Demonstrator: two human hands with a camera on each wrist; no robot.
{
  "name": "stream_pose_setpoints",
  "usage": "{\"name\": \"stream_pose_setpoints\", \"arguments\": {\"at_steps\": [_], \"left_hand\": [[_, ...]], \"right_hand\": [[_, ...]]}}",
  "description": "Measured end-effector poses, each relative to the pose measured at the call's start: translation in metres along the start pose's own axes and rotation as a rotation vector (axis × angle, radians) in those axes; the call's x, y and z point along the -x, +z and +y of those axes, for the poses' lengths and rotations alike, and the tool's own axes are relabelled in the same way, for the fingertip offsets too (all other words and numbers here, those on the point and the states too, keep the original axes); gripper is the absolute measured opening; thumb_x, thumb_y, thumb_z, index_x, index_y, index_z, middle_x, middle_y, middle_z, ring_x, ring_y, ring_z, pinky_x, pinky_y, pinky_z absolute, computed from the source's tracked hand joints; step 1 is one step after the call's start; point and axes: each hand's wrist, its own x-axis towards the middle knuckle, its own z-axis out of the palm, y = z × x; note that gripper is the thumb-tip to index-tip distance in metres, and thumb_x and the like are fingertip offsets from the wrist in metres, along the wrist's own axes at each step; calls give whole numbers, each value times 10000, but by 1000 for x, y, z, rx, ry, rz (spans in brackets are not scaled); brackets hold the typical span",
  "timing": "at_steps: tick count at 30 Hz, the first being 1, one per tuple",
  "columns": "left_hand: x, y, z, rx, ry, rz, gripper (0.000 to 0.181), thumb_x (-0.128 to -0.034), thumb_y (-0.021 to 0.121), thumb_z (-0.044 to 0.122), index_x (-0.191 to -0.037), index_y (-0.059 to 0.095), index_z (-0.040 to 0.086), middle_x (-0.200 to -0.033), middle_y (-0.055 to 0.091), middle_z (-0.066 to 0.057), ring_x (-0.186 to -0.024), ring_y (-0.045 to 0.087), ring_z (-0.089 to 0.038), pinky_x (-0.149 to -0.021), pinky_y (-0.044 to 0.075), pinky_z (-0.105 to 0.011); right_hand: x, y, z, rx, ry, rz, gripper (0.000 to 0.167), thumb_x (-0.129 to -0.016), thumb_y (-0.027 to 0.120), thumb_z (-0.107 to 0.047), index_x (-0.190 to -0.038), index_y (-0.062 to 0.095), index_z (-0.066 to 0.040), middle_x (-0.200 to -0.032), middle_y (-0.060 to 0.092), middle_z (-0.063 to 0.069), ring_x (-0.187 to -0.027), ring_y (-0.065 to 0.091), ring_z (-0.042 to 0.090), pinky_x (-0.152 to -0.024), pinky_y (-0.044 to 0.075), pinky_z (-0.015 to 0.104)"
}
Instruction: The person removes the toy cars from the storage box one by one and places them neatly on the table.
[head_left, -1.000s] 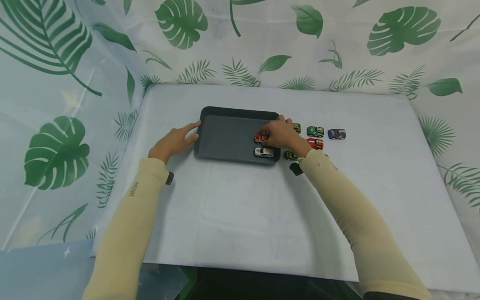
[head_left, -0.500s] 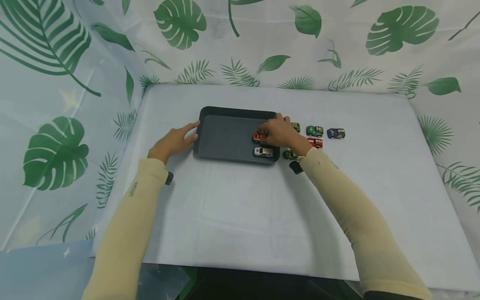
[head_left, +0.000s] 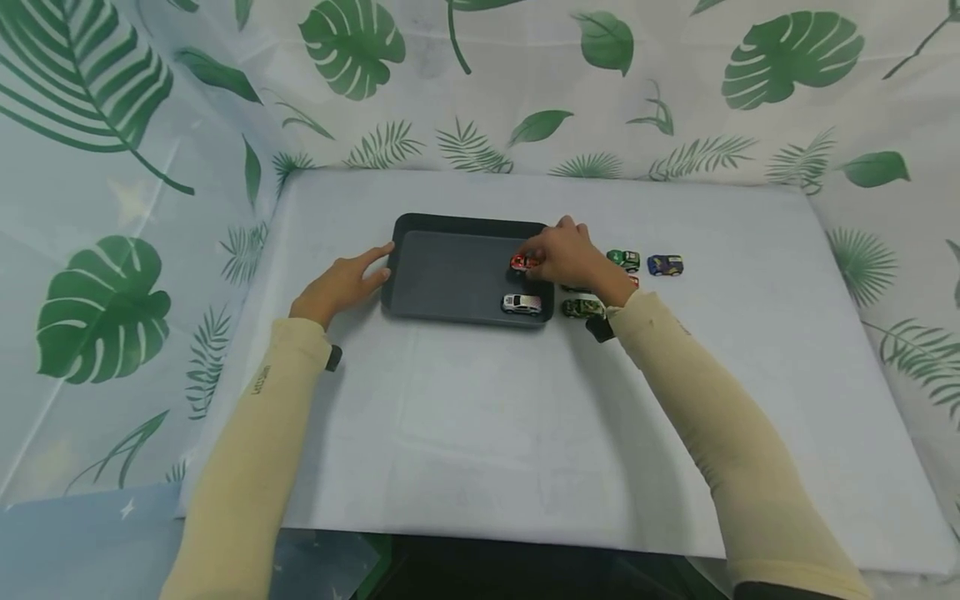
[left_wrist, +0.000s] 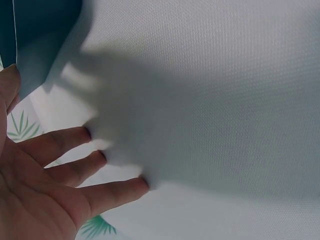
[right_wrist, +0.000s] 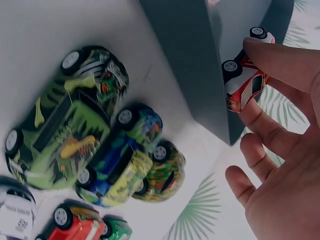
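My right hand (head_left: 573, 254) pinches a small red-orange toy car (head_left: 523, 262) between thumb and finger, over the right part of a dark grey tray (head_left: 457, 275). In the right wrist view the toy car (right_wrist: 245, 82) shows white and red beside the tray wall (right_wrist: 185, 65), with the other fingers spread. A white toy car (head_left: 521, 304) sits in the tray's near right corner. My left hand (head_left: 339, 286) touches the tray's left edge with fingertips; its other fingers (left_wrist: 115, 192) extend loosely over the white cloth.
Several toy cars stand right of the tray: a green patterned one (head_left: 582, 308), a green one (head_left: 624, 261), a dark blue one (head_left: 666, 265), and others partly hidden by my right hand. A blue-yellow car (right_wrist: 117, 170) shows in the right wrist view. Leaf-patterned cloth (head_left: 465, 92) hangs behind.
My right hand has shifted slightly back and to the right relative to the tray, carrying the red-orange toy car along. The left hand stays at the tray's edge. The head view has drifted slightly.
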Motion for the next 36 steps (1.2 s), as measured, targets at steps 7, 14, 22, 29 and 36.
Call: {"name": "stream_pose_setpoints", "arguments": {"at_steps": [7,14,22,29,36], "left_hand": [[0,0,0,6,-8,-11,619,-1178,431,408,-1740,193,309,-1735,255,-212,-1565,268,-482,-1225,251,-685],[0,2,-1,2,-4,-13,618,-1182,422,400,-1743,182,301,-1733,252,-222,-1560,272,-490,-1224,250,-688],[1,-1,1,-18,-5,-17,618,-1179,416,416,-1741,187,300,-1718,251,-266,-1554,260,-516,-1212,250,-710],[2,-3,1,-17,-18,-25,624,-1177,411,433,-1742,174,315,-1716,244,-280,-1555,248,-526,-1208,246,-721],[1,-2,1,-16,-11,-24,627,-1174,415,446,-1741,185,308,-1711,249,-286,-1552,247,-535,-1207,242,-726]], "right_hand": [[7,-10,0,-7,-5,21,388,-967,826,-177,-1340,765,-86,-947,675,95,-945,403,345,-831,293,512],[16,-16,6,7,15,13,382,-985,799,-185,-1352,756,-85,-1059,696,129,-993,436,370,-860,333,539],[30,-22,22,32,32,3,378,-984,793,-166,-1353,753,-94,-1119,725,188,-1003,447,382,-845,344,547],[40,-27,35,-14,47,7,375,-989,776,-139,-1354,747,-58,-1182,738,206,-1028,435,403,-843,324,550],[55,-27,49,-56,69,42,381,-972,800,-109,-1344,751,-44,-1096,713,178,-1015,431,403,-828,305,544]]}}
